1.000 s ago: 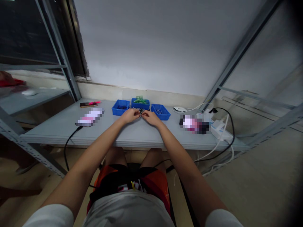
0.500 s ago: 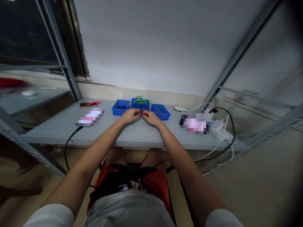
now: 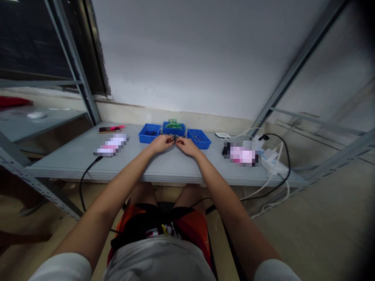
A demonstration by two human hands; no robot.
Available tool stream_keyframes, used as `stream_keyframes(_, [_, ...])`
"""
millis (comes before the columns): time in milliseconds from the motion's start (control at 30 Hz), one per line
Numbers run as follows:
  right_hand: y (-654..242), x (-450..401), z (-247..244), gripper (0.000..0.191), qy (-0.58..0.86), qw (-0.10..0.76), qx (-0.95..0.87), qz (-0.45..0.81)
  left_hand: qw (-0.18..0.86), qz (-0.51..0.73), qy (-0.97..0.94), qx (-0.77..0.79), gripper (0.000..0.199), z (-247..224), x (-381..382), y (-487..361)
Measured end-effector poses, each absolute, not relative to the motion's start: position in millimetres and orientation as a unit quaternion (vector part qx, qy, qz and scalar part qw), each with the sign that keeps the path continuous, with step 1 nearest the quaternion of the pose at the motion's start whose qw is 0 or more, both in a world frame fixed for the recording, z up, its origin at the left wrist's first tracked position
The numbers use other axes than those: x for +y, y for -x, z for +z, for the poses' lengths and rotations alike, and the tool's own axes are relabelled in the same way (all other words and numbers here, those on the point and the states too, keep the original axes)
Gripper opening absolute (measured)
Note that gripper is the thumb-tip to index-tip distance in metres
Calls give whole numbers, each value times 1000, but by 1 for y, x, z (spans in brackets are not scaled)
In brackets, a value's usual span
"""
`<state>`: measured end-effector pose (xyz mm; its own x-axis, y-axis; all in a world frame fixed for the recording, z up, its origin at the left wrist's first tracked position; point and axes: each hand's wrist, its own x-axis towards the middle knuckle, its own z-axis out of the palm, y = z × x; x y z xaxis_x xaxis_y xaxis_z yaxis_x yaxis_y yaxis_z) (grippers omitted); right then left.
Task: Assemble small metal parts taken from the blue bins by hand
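Working with both hands, we have our left hand [image 3: 162,143] and right hand [image 3: 186,145] near each other in the middle of the frame, over the table [image 3: 172,168]. The fingers of each hand are bent in, with the tips close together. They may pinch a tiny part, but it is too small for us to tell. The pile [image 3: 175,136] of small dark and shiny bits lies right by our fingertips, partly hidden by our hands. Just past it, three blue bins sit around the pile. The left bin [image 3: 144,138] has dark blue bits in it, the back bin [image 3: 174,132] has green stuff [image 3: 174,125], and the right bin [image 3: 202,145] has dark bits with pale edges. We think the job is partway, because our hands are busy and loose bits lie in the pile, so some look left to do. We can't tell which bits are done, or how many. Both phones, one [image 3: 111,145] at the left of the frame and one [image 3: 240,154] at the right, lie well apart from our hands.
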<state>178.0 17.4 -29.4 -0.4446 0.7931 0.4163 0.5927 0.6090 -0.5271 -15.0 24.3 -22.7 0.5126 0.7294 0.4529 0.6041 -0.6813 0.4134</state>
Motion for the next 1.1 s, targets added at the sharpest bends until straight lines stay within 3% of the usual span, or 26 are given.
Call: stream_keyframes(1100, [-176, 17, -29, 17, 409, 337, -836, 142, 102, 305, -863, 389, 22, -22, 23, 15])
